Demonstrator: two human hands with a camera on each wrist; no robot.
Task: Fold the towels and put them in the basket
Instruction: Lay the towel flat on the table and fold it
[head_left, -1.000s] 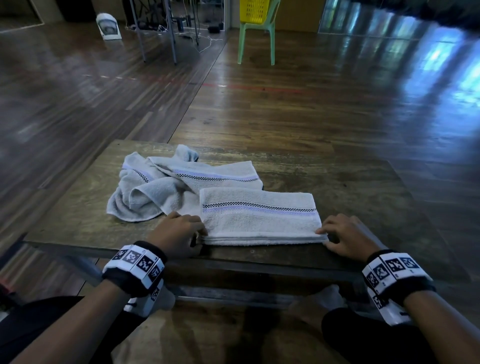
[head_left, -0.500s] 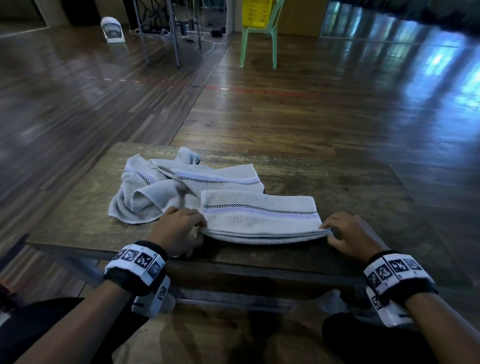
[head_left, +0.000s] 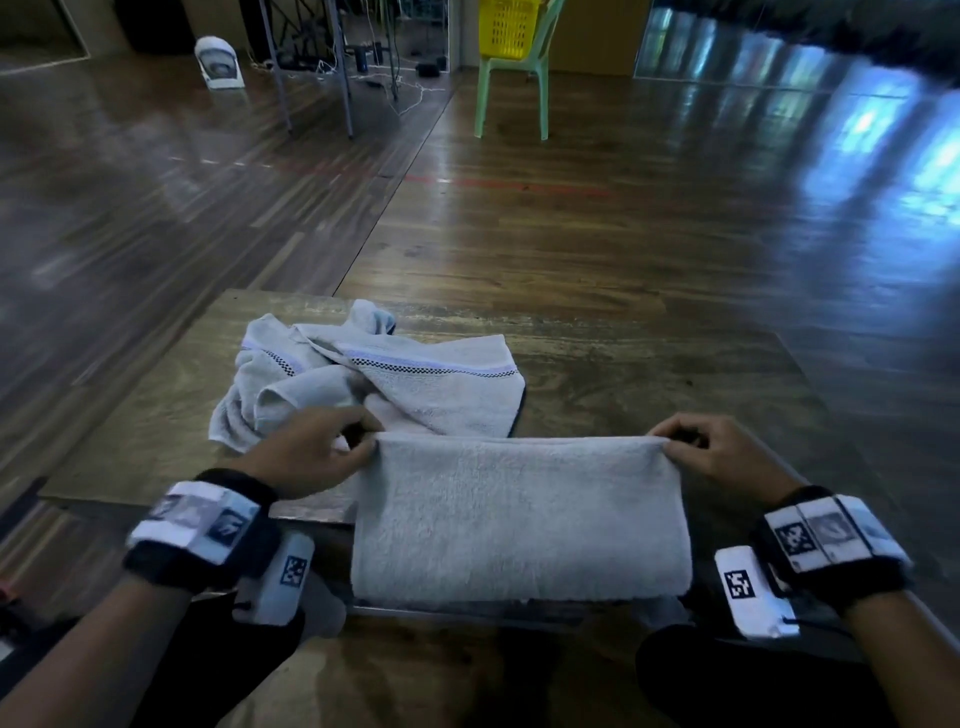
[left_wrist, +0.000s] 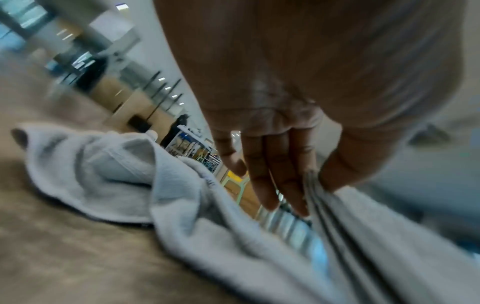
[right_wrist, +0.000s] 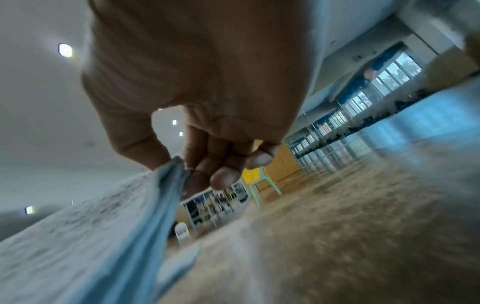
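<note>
A folded grey towel (head_left: 519, 514) hangs in the air in front of the wooden table (head_left: 649, 374), held by its two upper corners. My left hand (head_left: 363, 447) pinches the left corner; thumb and fingers clamp the stacked layers (left_wrist: 315, 191) in the left wrist view. My right hand (head_left: 670, 444) pinches the right corner, layers (right_wrist: 171, 170) squeezed between thumb and forefinger. Crumpled grey towels (head_left: 363, 379) with a checkered stripe lie on the table behind. A yellow basket (head_left: 506, 26) sits on a green chair (head_left: 511, 78) far across the room.
The table's near edge (head_left: 311, 512) runs under my left wrist. Dark glossy wood floor (head_left: 623, 208) stretches to the chair. Metal stand legs (head_left: 311, 78) with cables and a small white fan (head_left: 218, 62) stand at the far left.
Both hands have lifted the folded towel off the table by its near edge and drawn it toward me; it now hangs vertically. The head view has tilted slightly.
</note>
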